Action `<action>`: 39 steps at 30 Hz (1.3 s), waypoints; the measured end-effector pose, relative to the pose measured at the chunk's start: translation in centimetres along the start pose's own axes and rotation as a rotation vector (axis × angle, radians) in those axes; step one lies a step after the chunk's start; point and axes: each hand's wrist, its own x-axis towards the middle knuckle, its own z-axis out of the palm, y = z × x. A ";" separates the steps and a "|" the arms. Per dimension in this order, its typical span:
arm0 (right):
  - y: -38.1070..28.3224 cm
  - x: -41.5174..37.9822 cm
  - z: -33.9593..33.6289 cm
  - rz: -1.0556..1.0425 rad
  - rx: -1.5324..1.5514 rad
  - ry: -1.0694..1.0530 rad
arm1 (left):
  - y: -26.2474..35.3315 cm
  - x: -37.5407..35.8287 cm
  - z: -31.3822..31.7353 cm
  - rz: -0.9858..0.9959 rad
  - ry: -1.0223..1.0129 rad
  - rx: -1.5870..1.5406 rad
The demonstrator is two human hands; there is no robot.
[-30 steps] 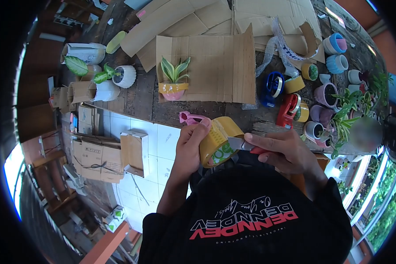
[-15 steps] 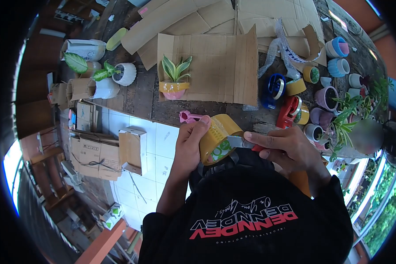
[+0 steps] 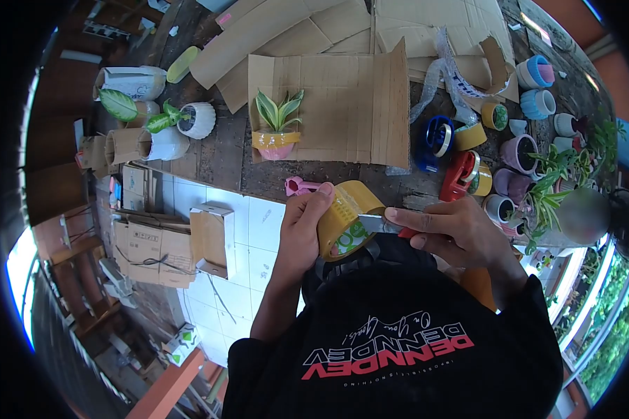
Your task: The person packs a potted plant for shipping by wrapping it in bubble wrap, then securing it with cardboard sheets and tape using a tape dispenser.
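My left hand is wrapped round a wide roll of yellow-brown packing tape, thumb on its outer face and green print showing on the inside of the core. In my right hand is a knife with a red handle, its flat blade lying at the near edge of the roll. My right forefinger stretches along the top of the knife. Just beyond the roll, a small pink object lies at the table edge. Farther back, a potted plant with tape round its pink pot rests on a cardboard sheet.
Right of the cardboard lie a blue tape dispenser, a red tape dispenser and more tape rolls. Several pots and plants line the right side. White pots stand at left. Cardboard boxes are below the table edge.
The knife blade has shifted and tilted slightly at the roll's edge, and more of its red handle shows. The left hand and the tape roll stay nearly in place.
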 end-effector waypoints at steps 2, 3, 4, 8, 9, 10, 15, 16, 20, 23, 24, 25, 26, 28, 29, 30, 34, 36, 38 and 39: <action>0.1 0.0 0.1 -0.009 0.001 0.008 | -0.2 0.1 0.1 0.008 0.024 -0.012; 0.2 0.0 0.2 -0.015 0.000 0.010 | -0.2 0.1 0.7 0.006 0.088 -0.018; 0.2 -0.1 0.2 -0.020 -0.001 0.012 | -0.3 0.0 1.0 0.003 0.152 -0.024; 0.2 -0.1 0.2 -0.010 0.004 0.012 | 0.0 0.1 0.2 0.012 -0.010 0.022; 0.2 -0.1 0.1 -0.009 0.002 0.011 | 0.1 0.0 0.2 0.011 -0.005 0.026; 0.2 -0.1 0.1 -0.008 -0.001 0.010 | 0.1 0.0 0.2 0.014 -0.011 0.025; 0.2 0.0 0.0 -0.005 0.007 0.001 | -0.1 0.2 0.0 0.010 -0.040 -0.002; 0.1 0.0 0.0 -0.001 0.009 -0.001 | -0.1 0.2 0.1 -0.001 -0.027 -0.007; 0.1 0.0 -0.2 0.014 0.018 -0.023 | 0.1 0.1 0.6 -0.048 0.044 -0.025; -0.1 0.1 -0.2 0.016 0.022 -0.020 | 0.3 0.1 1.1 -0.104 0.107 -0.068; -0.2 0.1 -0.4 0.024 0.013 -0.031 | 0.7 0.1 1.9 -0.126 0.146 -0.086; -0.3 0.2 -0.5 0.032 0.003 -0.041 | 1.0 0.1 2.3 -0.148 0.184 -0.104; -0.3 0.2 -0.5 0.019 0.020 -0.037 | 0.9 0.2 1.7 -0.186 0.054 -0.116; -0.1 0.3 -0.4 -0.007 0.055 -0.030 | 0.5 0.5 -0.2 -0.262 -0.205 -0.140; 0.1 0.2 -0.3 -0.014 0.065 -0.031 | 0.2 0.5 -0.3 -0.273 -0.202 -0.144; 0.3 0.1 -0.2 -0.022 0.077 -0.033 | 0.1 0.5 -0.3 -0.284 -0.199 -0.148; 0.6 0.1 0.1 -0.031 0.149 -0.022 | 0.0 0.4 0.2 -0.274 -0.164 -0.150; 0.5 0.2 0.0 -0.026 0.147 -0.027 | 0.8 0.3 0.4 -0.251 -0.189 -0.146; 0.5 0.2 0.0 -0.023 0.134 -0.031 | 1.0 0.2 0.4 -0.236 -0.204 -0.105; 0.5 0.2 0.0 -0.022 0.122 -0.034 | 1.0 0.2 0.2 -0.233 -0.206 -0.065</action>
